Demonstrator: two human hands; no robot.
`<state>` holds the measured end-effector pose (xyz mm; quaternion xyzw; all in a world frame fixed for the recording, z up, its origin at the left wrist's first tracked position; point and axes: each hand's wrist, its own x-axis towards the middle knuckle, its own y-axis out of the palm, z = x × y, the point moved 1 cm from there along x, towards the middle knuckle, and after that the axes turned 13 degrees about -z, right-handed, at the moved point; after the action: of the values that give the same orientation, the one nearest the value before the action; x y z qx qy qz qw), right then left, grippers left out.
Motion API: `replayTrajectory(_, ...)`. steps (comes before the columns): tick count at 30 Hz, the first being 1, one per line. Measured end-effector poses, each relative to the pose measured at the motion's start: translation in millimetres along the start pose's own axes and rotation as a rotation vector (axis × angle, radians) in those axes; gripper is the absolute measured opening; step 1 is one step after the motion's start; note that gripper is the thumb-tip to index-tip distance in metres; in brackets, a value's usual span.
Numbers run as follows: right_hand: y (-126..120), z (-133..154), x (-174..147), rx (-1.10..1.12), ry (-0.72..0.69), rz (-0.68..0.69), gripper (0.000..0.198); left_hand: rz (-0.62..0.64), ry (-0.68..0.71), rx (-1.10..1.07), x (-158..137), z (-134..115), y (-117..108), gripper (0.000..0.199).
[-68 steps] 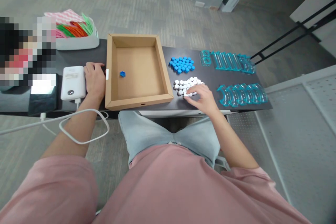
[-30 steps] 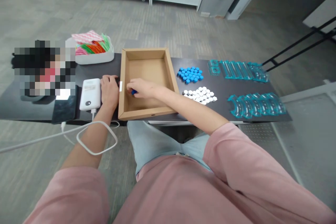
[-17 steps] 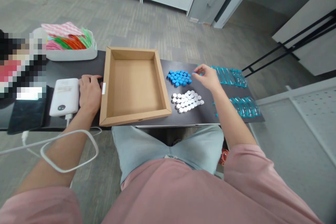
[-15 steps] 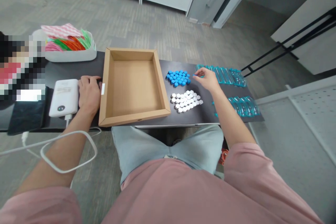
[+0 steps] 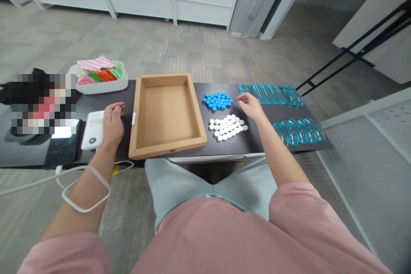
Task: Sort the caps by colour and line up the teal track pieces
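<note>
My left hand (image 5: 114, 125) rests beside the white power bank (image 5: 93, 130), turned on its side. Its fingers are loosely bent and apart, and nothing shows in them. On the right, my right hand (image 5: 249, 105) hovers at the edge of a cluster of blue hexagonal pieces (image 5: 218, 102). Thumb and fingertips are pinched together; whatever they may hold is too small to make out. Just nearer to me lies a cluster of white hexagonal pieces (image 5: 226, 127). Between my hands stands a shallow open cardboard box (image 5: 136, 113) with nothing in it.
Two rows of clear teal-edged plastic pieces (image 5: 272, 94) lie at the table's right end. A white basket (image 5: 102, 86) of colourful strips stands back left. A dark tablet or phone (image 5: 62, 147) and a white cable (image 5: 86, 209) are at the left, near a pixelated area.
My left hand has lifted and turned onto its side, off the tabletop. My right hand stays by the blue pieces; the blue spot at its fingertips no longer shows. The view has shifted.
</note>
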<state>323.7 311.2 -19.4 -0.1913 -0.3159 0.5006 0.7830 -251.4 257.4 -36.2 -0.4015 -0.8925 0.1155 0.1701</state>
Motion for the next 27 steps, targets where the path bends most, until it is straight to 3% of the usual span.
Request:
replayTrajectory(2, -12.0, -2.0, -22.1, 0.077, -0.041, 0.005, 0.014, 0.061, -0.133, -0.073, -0.3, -2.0, -1.4, 0.036)
replayTrajectory(4, -25.4, -2.0, -50.0, 0.131, -0.081, 0.008, 0.018, 0.152, -0.215, -0.064, -3.5, -6.2, -2.0, 0.057)
replayTrajectory(6, -38.4, -0.4, -79.6, 0.158, -0.117, -0.013, 0.02, 0.257, -0.251, -0.025, -9.4, -11.3, -1.7, 0.076)
replayTrajectory(9, -52.3, 1.8, -118.9, 0.168, -0.131, -0.079, 0.02, 0.363, -0.218, 0.039, -22.0, -17.7, 0.5, 0.075)
replayTrajectory(15, -55.0, -6.3, -166.5, 0.168, -0.08, -0.179, 0.026, 0.195, -0.016, -0.029, -54.5, -27.6, -4.6, 0.08)
replayTrajectory(22, -49.3, -17.2, -184.5, 0.192, -0.027, -0.17, 0.023, 0.115, 0.173, -0.101, -80.2, -51.6, -28.6, 0.087)
replayTrajectory(27, -50.6, -10.1, -181.7, 0.161, -0.064, -0.128, 0.022, 0.123, 0.111, -0.124, -69.3, -49.3, -26.0, 0.083)
